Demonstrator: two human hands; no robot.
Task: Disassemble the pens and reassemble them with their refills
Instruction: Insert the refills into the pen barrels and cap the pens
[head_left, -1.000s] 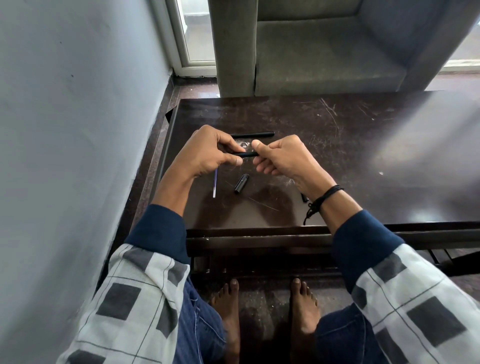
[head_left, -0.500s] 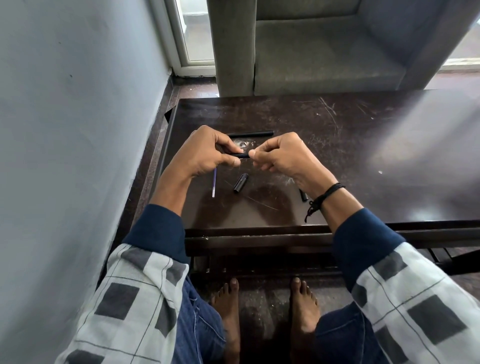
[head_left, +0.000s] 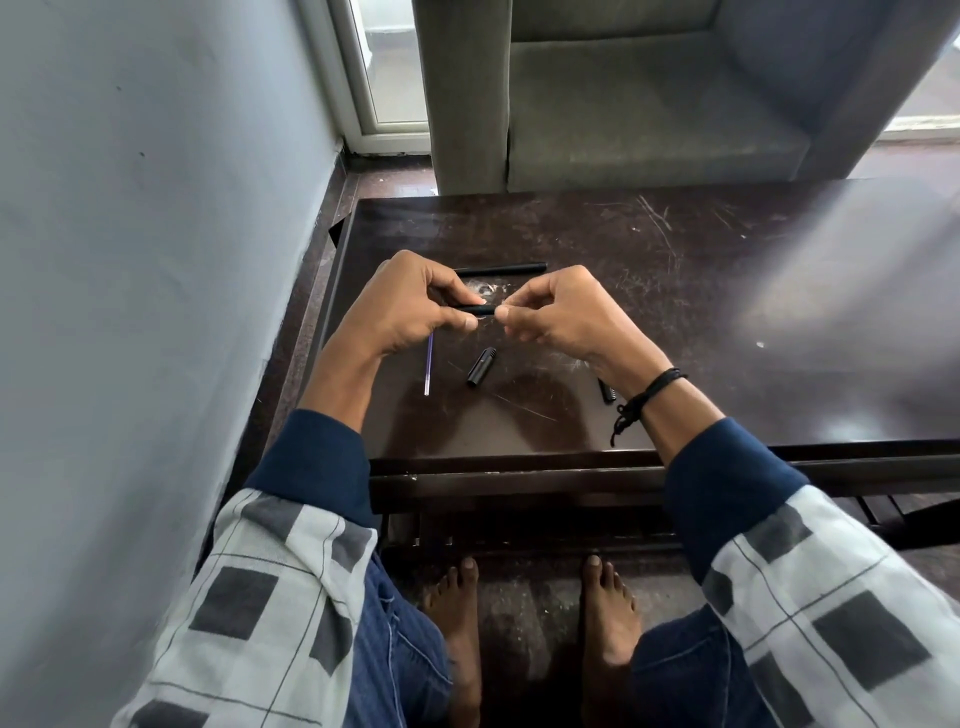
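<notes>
Now the left hand (head_left: 410, 306) curls round a black pen barrel (head_left: 474, 309), holding it level above the dark table (head_left: 727, 322). The right hand (head_left: 566, 317) pinches thumb and forefinger at the barrel's near end; what it pinches, perhaps a tip piece, is too small to tell. To do this step well, the left grip should steady the barrel while the right turns or pulls straight along its axis, not sideways, so nothing bends. A blue refill (head_left: 429, 364) lies just below the left hand, with a black cap (head_left: 481, 367) beside it. Another black barrel (head_left: 501, 269) lies beyond the hands, and a small black part (head_left: 607, 391) sits by the right wrist.
</notes>
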